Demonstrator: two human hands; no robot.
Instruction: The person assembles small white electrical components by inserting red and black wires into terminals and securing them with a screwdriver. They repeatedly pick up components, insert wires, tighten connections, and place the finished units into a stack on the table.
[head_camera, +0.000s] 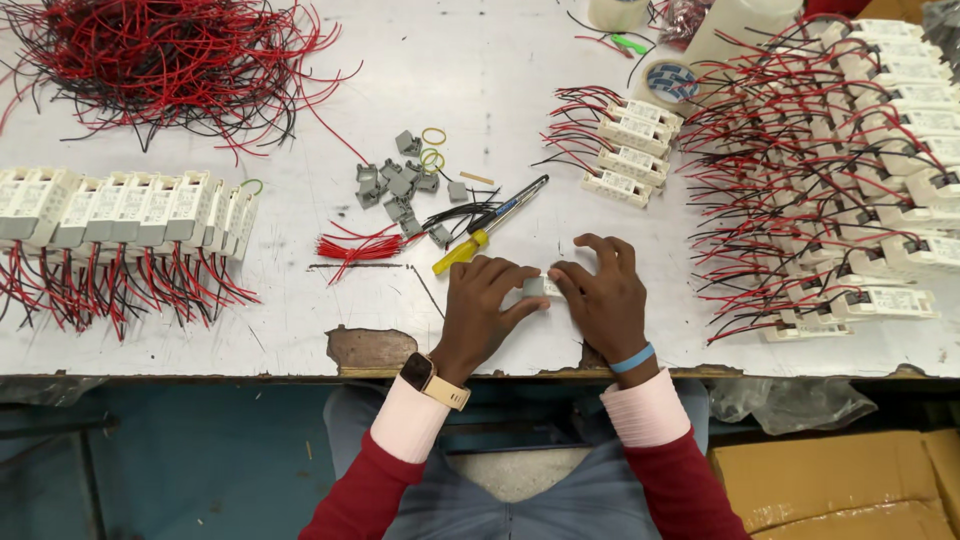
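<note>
Head view — left hand (483, 305) and right hand (603, 297) pinch a small white module (541, 286), mostly hidden

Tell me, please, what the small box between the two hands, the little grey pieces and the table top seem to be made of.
The small white box, held by the left hand and right hand, looks like matte moulded plastic. The grey pieces also look like plastic: dull, uniform, sharp-edged. The table top seems to be a painted or laminated board; its white coat is scratched, and a brown patch shows at the front edge.
</note>
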